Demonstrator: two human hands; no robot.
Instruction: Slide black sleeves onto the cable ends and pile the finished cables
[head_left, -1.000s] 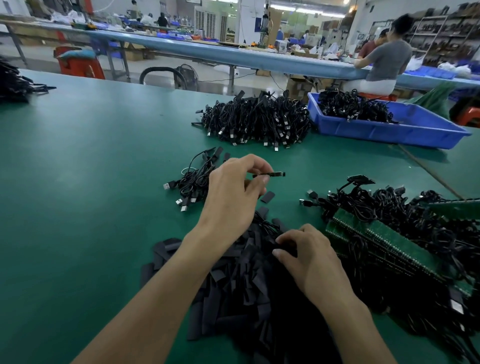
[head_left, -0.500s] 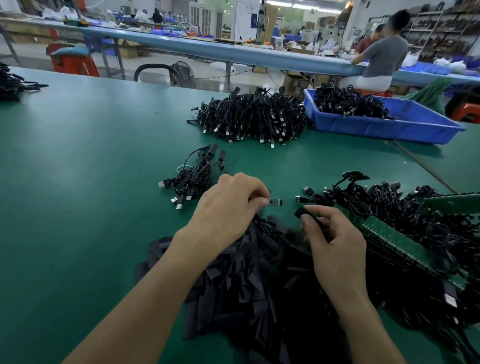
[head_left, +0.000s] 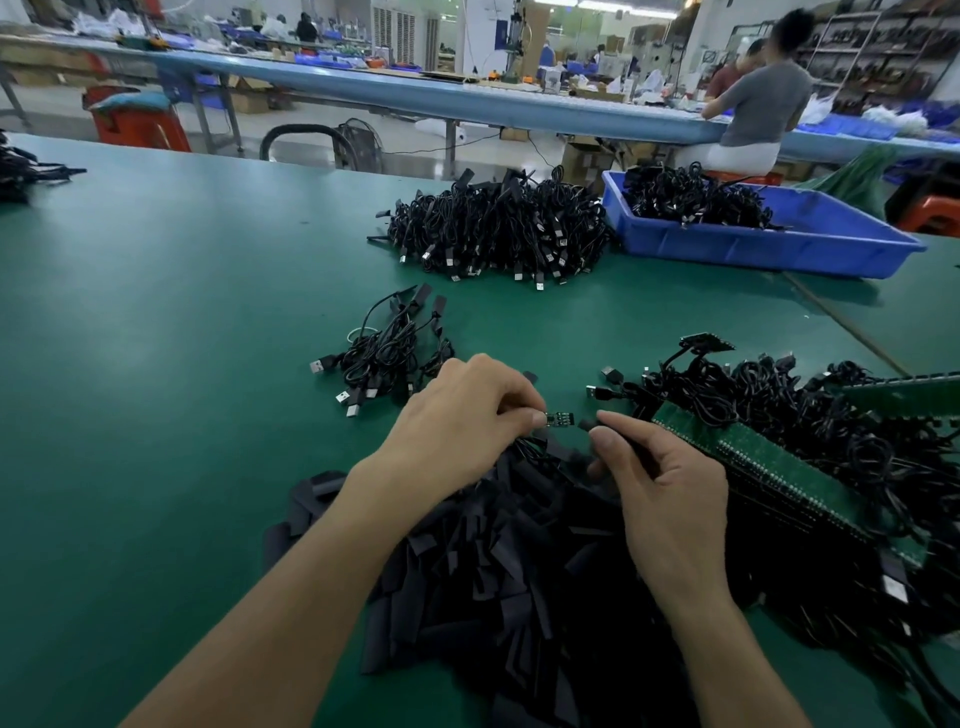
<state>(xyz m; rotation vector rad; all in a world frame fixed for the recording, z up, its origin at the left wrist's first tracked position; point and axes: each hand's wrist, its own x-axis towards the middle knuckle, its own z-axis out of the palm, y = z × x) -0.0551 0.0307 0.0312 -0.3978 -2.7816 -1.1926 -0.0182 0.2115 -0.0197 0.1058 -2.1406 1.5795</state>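
Note:
My left hand (head_left: 462, 415) pinches a cable end, a small circuit board (head_left: 559, 418) that sticks out to the right of my fingertips. My right hand (head_left: 660, 483) pinches a black sleeve (head_left: 589, 423), its open end a short gap from the board tip. Both hands hover above a heap of loose black sleeves (head_left: 493, 561) on the green table. A small pile of sleeved cables (head_left: 387, 353) lies just beyond my left hand. Unsleeved cables on green board strips (head_left: 789, 415) lie at my right.
A big heap of black USB cables (head_left: 498, 228) lies at the far middle, with a blue tray (head_left: 769, 244) of more cables to its right. A person sits at a long bench behind. More cables (head_left: 21, 171) lie at the far left edge.
My left hand came down and nearer with the cable end. My right hand left the sleeve heap holding a sleeve and brought it up to the board tip.

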